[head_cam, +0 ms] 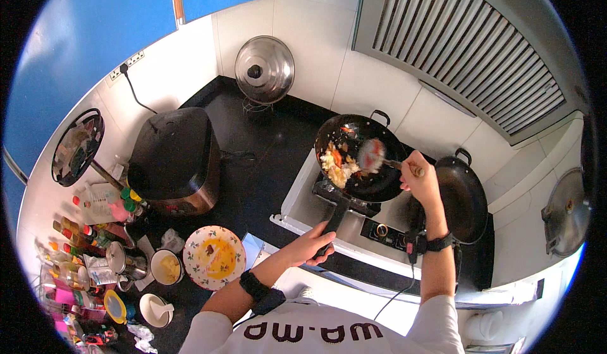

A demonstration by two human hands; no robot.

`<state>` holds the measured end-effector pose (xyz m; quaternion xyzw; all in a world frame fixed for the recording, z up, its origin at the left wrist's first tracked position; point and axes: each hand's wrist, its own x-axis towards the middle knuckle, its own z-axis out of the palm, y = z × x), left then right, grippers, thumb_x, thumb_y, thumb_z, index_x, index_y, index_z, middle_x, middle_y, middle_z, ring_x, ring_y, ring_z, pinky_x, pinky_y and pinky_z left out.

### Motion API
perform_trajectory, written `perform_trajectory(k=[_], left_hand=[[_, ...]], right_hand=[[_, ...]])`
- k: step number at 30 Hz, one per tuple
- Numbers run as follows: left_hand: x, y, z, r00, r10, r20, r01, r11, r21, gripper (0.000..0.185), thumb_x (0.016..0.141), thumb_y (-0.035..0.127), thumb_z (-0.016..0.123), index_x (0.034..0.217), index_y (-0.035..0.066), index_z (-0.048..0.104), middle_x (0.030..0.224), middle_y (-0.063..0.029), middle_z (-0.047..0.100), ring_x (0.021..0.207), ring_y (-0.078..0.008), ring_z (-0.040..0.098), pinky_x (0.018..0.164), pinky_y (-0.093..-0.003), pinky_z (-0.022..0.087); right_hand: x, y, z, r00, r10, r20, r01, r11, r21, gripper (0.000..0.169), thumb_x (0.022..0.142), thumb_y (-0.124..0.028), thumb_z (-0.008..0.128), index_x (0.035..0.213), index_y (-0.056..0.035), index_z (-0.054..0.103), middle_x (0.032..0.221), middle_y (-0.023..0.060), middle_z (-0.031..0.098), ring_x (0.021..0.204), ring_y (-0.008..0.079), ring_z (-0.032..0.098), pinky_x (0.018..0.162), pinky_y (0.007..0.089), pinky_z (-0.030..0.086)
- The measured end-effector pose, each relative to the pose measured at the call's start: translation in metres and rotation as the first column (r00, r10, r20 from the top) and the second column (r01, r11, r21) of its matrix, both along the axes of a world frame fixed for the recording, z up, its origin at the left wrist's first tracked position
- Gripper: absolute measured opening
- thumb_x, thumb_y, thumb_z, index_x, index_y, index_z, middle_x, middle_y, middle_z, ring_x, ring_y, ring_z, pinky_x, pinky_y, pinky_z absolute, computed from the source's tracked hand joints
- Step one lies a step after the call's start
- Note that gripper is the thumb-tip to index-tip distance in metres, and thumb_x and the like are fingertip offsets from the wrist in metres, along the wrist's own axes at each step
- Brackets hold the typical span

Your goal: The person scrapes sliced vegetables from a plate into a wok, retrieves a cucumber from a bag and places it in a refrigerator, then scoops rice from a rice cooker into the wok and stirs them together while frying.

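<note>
My left hand (320,246) is closed around the black handle of a wok (396,185) on the left burner of the gas stove (303,212). My right hand (419,176) grips the handle of a spatula (371,156), whose blurred metal head is inside the wok. Pale yellow and white food with orange-red pieces (337,166) lies mostly at the wok's left side. Small bits cling to its dark wall. The spatula head is just right of the food, and red shows on it.
A second dark pan (460,202) sits right of the wok. A metal lid (264,69) leans on the back wall. On the left stand a rice cooker (170,155), a floral plate (215,257) with yellow liquid residue, bowls (166,267) and several bottles. The range hood (467,50) hangs above.
</note>
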<state>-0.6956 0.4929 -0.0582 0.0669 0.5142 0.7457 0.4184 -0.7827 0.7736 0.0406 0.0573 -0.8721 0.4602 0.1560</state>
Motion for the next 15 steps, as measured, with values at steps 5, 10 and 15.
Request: perform_trajectory(k=[5, 10, 15], left_hand=[[0.0, 0.0, -0.001, 0.999, -0.04, 0.012, 0.04, 0.999, -0.023, 0.048, 0.098, 0.03, 0.044, 0.138, 0.018, 0.021, 0.073, -0.0018, 0.049, 0.048, -0.0066, 0.043, 0.034, -0.0187, 0.027], [-0.001, 0.004, 0.004, 0.999, -0.023, 0.028, 0.024, 1.0, -0.018, 0.048, 0.098, 0.029, 0.044, 0.138, 0.018, 0.02, 0.074, -0.0022, 0.049, 0.048, -0.0074, 0.043, 0.034, -0.0196, 0.028], [0.002, 0.005, 0.005, 0.999, -0.024, 0.026, 0.023, 1.0, 0.01, 0.049, 0.098, 0.029, 0.043, 0.139, 0.018, 0.019, 0.074, -0.0025, 0.049, 0.048, -0.0072, 0.043, 0.034, -0.0196, 0.028]], right_hand=[[-0.007, 0.027, -0.022, 0.985, -0.015, 0.174, 0.065, 0.956, -0.287, 0.014, 0.087, -0.011, 0.049, 0.075, -0.0056, 0.045, 0.049, 0.0085, 0.053, 0.036, 0.0147, 0.051, 0.033, 0.0282, 0.038], [-0.024, -0.03, -0.037, 0.999, 0.032, 0.019, -0.021, 0.91, -0.414, 0.016, 0.087, -0.014, 0.054, 0.078, -0.0038, 0.045, 0.057, 0.009, 0.057, 0.044, 0.0136, 0.055, 0.039, 0.0279, 0.044], [-0.003, -0.028, -0.003, 0.973, 0.016, -0.23, 0.058, 0.95, 0.308, 0.014, 0.086, -0.013, 0.058, 0.083, -0.0043, 0.048, 0.063, 0.0083, 0.061, 0.056, 0.0168, 0.063, 0.048, 0.0286, 0.049]])
